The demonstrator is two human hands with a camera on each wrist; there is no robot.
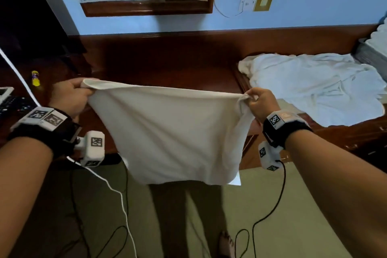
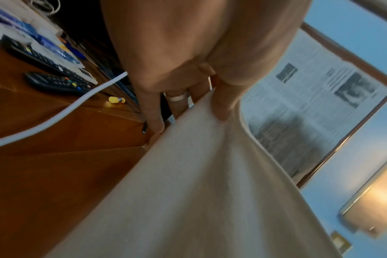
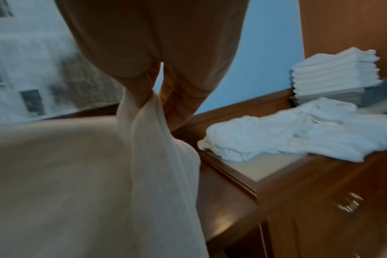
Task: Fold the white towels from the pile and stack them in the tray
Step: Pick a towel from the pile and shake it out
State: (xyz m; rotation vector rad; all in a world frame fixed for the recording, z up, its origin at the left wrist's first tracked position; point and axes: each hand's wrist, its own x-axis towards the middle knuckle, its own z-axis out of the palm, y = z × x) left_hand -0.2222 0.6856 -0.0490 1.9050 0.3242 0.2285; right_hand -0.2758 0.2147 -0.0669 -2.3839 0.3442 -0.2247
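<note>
In front of the dark wooden desk (image 1: pixel 167 63) I hold one white towel (image 1: pixel 167 132) stretched in the air between my two hands, and it hides much of what lies behind it: the front edge of the desk and part of my legs. My left hand (image 1: pixel 71 96) grips the towel's upper left corner, thumb over the cloth and fingers curled behind it; my right hand (image 1: pixel 259 102) pinches the upper right corner, where the fabric bunches into a tight fold. Both wrist views are blurred, so the weave and hems are hard to make out. The towel hangs down from my hands, clear of the desk. To my right, the loose pile of towels (image 1: pixel 310 88) lies on a lower cabinet (image 3: pixel 309 200), and beyond it the grey tray (image 1: pixel 368 54), cut off by the picture's edge, carries a stack of folded towels (image 3: pixel 336 73).
</note>
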